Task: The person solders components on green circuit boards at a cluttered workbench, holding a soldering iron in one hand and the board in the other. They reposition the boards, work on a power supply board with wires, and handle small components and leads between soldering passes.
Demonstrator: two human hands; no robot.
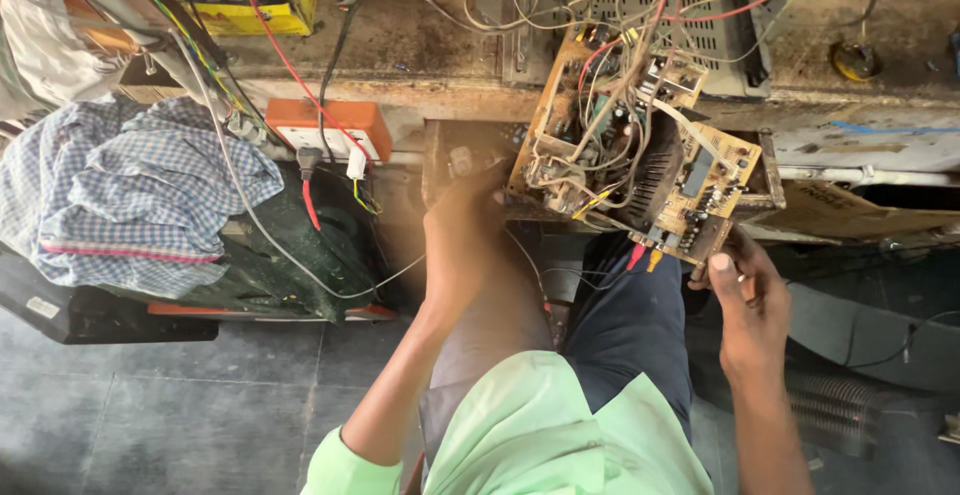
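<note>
Head view, looking straight down: the tan circuit board crowded with components and tangled white, red and yellow wires (640,155) is tipped up at an angle against the edge of the dusty concrete surface (420,45), still tethered by its wiring to the grey vented casing (720,15) behind it. So the board is out of its housing, I'd judge, but nothing looks disconnected yet; the wiring is all still attached.

Left hand (462,240) is up at the board's lower left corner, fingers curled against the edge. It's motion-blurred, so I can't tell how firmly it grips. Right hand (745,300) sits just under the lower right corner, thumb and fingers pinching the rim near the small red and yellow connectors (645,253). The board hangs between both hands, above the knees.

Off to the left, an orange and white socket box (325,127) and a blue checked cloth (130,190).
</note>
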